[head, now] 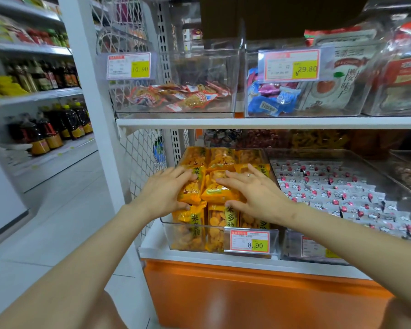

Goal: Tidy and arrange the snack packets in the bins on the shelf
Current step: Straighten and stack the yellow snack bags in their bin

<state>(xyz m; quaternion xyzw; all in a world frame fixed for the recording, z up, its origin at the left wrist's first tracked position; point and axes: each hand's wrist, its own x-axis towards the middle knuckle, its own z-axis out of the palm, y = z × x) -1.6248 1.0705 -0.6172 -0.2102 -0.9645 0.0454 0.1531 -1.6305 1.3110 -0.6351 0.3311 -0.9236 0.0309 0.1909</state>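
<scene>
Orange cracker packets (pixel 221 217) fill the clear plastic bin (pixel 164 224). Left hand (pixel 166 193) grips one raised packet (pixel 190 189) between fingers and thumb; right hand (pixel 252 191) grips the neighbouring packet (pixel 218 189) likewise.

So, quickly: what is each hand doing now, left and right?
Left hand: grips an orange packet.
Right hand: grips the neighbouring orange packet.

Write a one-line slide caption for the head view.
Left hand and right hand grip orange snack packets in the clear bin tagged 8.90 on the lower shelf.
</scene>
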